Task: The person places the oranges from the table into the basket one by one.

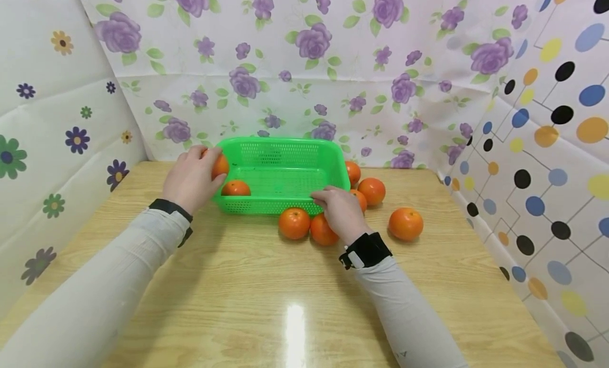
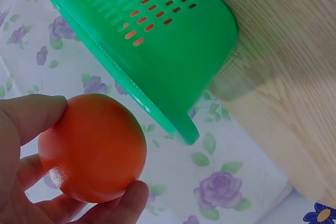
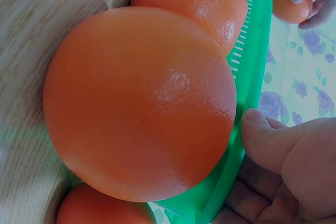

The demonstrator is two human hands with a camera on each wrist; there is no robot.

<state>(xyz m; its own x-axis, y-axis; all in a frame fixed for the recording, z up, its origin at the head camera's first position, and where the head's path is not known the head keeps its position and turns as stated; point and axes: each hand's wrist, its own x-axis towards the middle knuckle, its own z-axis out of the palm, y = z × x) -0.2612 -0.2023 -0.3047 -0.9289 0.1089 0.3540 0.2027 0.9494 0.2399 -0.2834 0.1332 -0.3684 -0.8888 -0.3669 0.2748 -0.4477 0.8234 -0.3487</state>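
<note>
My left hand holds an orange at the left end of the green plastic basket. In the left wrist view, thumb and fingers curl round this orange, apart from the basket rim. A second orange lies inside the basket, in its left front corner. With thumb and fingers on either side of the front rim, my right hand grips the basket near its right end. Beneath that hand, partly covered, is an orange; it looms large in the right wrist view.
Beside it, against the basket's front, sits another orange. Several more cluster at the basket's right side, including one orange. Farther right lies a separate orange. Patterned cloth closes off the wooden table at the back and sides.
</note>
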